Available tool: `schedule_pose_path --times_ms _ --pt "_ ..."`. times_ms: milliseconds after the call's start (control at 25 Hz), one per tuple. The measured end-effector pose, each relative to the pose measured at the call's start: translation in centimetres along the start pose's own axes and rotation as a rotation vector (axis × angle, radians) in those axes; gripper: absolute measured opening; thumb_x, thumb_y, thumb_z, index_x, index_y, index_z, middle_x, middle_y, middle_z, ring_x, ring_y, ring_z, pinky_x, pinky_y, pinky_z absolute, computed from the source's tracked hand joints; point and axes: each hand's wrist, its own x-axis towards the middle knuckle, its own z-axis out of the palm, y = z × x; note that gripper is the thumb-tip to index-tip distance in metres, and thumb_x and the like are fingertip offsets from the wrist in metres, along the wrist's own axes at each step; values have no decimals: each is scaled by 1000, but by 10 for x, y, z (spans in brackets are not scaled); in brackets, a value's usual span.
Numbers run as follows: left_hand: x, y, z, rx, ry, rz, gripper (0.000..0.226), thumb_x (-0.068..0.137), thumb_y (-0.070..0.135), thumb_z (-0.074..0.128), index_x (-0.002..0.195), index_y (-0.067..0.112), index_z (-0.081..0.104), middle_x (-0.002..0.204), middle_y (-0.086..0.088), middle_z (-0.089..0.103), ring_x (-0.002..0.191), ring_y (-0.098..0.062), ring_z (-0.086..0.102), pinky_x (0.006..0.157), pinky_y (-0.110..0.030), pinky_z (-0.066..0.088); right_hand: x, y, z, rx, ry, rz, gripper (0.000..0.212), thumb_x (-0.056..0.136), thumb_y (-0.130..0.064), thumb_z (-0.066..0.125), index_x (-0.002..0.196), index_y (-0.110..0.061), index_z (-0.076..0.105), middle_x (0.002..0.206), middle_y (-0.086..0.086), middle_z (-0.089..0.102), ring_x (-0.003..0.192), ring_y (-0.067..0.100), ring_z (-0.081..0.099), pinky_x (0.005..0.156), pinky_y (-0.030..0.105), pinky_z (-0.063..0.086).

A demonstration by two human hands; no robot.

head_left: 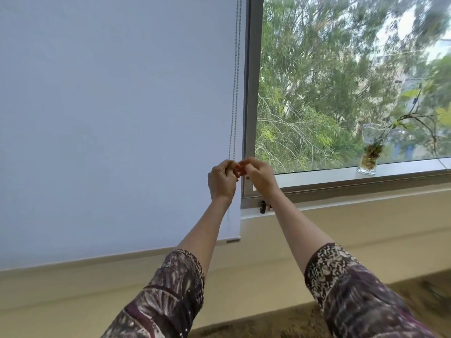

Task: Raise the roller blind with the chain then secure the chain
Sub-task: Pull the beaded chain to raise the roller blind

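Note:
A pale grey-blue roller blind [117, 118] covers the left window down to its bottom bar [229, 241], which hangs below the sill. A beaded chain [235, 81] runs down in two strands along the blind's right edge. My left hand [222, 181] is closed around the chain's lower end. My right hand [260, 176] is right beside it, fingers pinched at the same spot on the chain. The two hands touch at the fingertips. Where the chain goes below my hands is hidden.
The grey window frame [252, 93] stands just right of the chain. A glass jar with a plant cutting [368, 157] sits on the sill [341, 174] at the right. A small dark fitting [262, 206] is on the ledge under my right wrist. A beige wall lies below.

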Motion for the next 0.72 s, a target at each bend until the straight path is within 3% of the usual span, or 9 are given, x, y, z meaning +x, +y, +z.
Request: schedule_pose_path --times_ms 240,520,640,720 --pt "-37 -17 0 27 -64 -69 33 93 7 46 70 20 66 54 8 58 54 -12 55 62 -32 53 41 -76 -6 218 47 -46 31 99 -16 38 105 2 62 94 25 69 75 26 65 63 30 48" --pt "-68 -36 -11 45 -111 -114 30 94 7 46 75 14 68 55 5 58 48 -15 54 47 -21 46 70 -153 0 413 104 -128 35 102 -27 37 108 0 59 84 16 69 65 25 67 60 33 53" --pt "-73 -38 -18 50 -126 -96 31 94 7 46 74 15 68 57 3 60 48 -14 56 40 -14 44 73 -178 7 436 163 -167 29 102 -24 40 97 -8 62 62 4 53 45 11 45 42 22 37" --pt "-71 -39 -24 74 -153 -97 31 94 9 47 73 17 68 58 3 63 52 -16 61 47 -19 50 71 -184 13 373 225 -197 29 101 -19 39 84 -14 62 56 0 42 41 6 32 39 20 25"
